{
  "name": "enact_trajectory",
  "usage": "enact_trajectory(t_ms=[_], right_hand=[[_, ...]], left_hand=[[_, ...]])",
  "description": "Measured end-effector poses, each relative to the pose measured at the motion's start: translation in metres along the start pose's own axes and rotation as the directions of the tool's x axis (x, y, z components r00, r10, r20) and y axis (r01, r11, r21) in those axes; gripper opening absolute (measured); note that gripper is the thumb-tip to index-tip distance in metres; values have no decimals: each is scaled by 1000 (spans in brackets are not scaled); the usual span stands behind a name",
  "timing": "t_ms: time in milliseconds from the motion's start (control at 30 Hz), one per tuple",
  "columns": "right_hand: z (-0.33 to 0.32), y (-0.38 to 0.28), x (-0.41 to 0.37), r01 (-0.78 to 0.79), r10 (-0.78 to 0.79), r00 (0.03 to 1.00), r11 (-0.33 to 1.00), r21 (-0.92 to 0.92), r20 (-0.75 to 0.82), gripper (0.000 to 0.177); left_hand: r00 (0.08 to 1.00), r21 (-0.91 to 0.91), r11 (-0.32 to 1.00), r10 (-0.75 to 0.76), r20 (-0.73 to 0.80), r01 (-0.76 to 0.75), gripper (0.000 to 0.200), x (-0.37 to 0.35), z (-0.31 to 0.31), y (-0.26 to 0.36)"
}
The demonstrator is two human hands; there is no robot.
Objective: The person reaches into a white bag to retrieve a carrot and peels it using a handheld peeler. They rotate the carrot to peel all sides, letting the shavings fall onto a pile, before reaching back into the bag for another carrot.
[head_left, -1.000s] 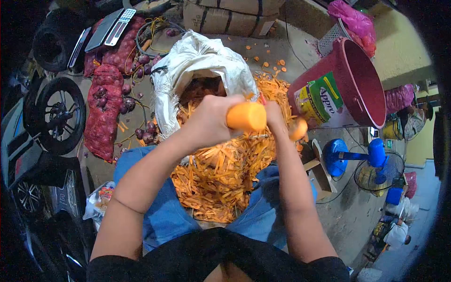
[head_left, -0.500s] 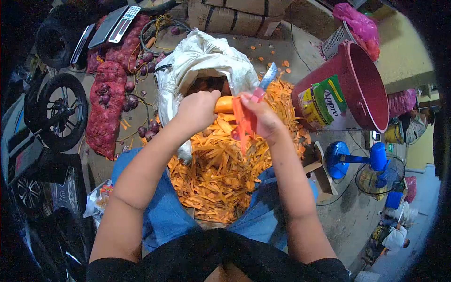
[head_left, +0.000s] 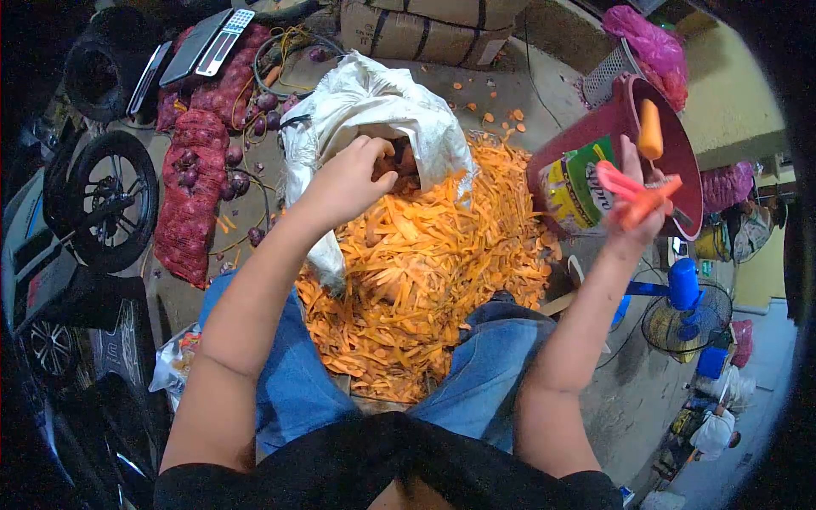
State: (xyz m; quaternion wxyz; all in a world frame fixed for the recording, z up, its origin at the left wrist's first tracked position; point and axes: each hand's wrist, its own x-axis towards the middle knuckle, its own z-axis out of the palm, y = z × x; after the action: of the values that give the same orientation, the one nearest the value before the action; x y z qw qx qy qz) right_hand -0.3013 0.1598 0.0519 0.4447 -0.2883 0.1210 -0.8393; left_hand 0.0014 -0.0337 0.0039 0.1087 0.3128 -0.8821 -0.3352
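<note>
Carrot is at mouth of right bucket; right hand grips peeler, half-curled left hand is at sack, brownish inside.

We record a black top with an even, dark surface and a notched opening at the front of the neck. Both sleeves are short: the left sleeve and the right sleeve end on the upper arm, above the elbow. Below them we find forearms and hands bare. We note blue denim trousers, lighter on the left leg and darker toward the right knee; whether shade or dye causes this, we cannot tell.
</note>
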Motion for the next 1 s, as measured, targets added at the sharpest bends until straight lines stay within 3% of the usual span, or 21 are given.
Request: enact_trajectory(t_ms=[33,67,133,267,300,367,433,500,533,567,633,700,733,767,800,867,900,933,1000], right_hand=[[3,0,-1,119,-138,965,988,-97,-222,25],[7,0,-2,210,-286,864,953,-219,-415,28],[-4,7,1,58,-156,929,958,-282,-336,28],[-4,36,3,-265,135,896,927,-265,-422,32],[-2,43,2,-263,133,896,928,-265,-424,32],[-1,54,2,-407,219,834,864,-295,-507,27],[-9,61,0,-439,229,824,836,-329,-519,24],[7,71,-1,-489,170,783,762,-424,-598,18],[5,76,-3,-493,170,778,763,-419,-605,18],[2,79,-3,-514,135,792,673,-531,-595,17],[-3,86,0,-534,59,807,500,-682,-588,17],[-10,93,1,-574,39,786,416,-705,-617,17],[-15,97,2,-602,12,773,333,-726,-635,16],[-19,102,3,-610,17,767,330,-720,-642,16],[-23,108,5,-579,-36,773,371,-726,-634,15],[-31,114,8,-550,-90,771,406,-730,-631,15],[-32,116,10,-545,-83,752,480,-687,-654,14],[-35,117,12,-536,-75,732,550,-640,-677,14],[-44,121,13,-537,-122,725,517,-667,-678,15]], left_hand=[[999,-8,1000,-2,43,2,32,1,-1,0],[999,-7,1000,3,46,-3,32,3,-1,-4],[1000,67,998,-8,-24,10,26,8,-2,-13],[952,19,980,-187,-244,197,24,24,-24,-35],[953,20,981,-185,-242,195,24,33,-22,-55],[923,-139,947,-315,-219,290,22,48,8,-108],[820,-455,722,-571,35,522,19,48,44,-130],[841,-498,713,-536,67,494,18,45,93,-169],[865,-285,823,-501,44,491,20,46,115,-190],[769,-294,724,-636,65,624,23,46,135,-195],[779,-335,730,-627,20,596,20,43,158,-204],[766,-346,716,-643,12,607,19,43,173,-213],[798,-305,785,-592,-112,540,19,46,176,-219],[819,-254,845,-526,-230,471,19,51,179,-225],[817,-257,840,-533,-222,478,19,60,183,-233],[779,-190,867,-497,-382,460,24,82,193,-250],[763,-176,811,-585,-274,558,31,90,181,-235],[764,-178,809,-588,-266,560,31,99,176,-236],[820,231,818,-561,114,527,36,125,174,-248]])
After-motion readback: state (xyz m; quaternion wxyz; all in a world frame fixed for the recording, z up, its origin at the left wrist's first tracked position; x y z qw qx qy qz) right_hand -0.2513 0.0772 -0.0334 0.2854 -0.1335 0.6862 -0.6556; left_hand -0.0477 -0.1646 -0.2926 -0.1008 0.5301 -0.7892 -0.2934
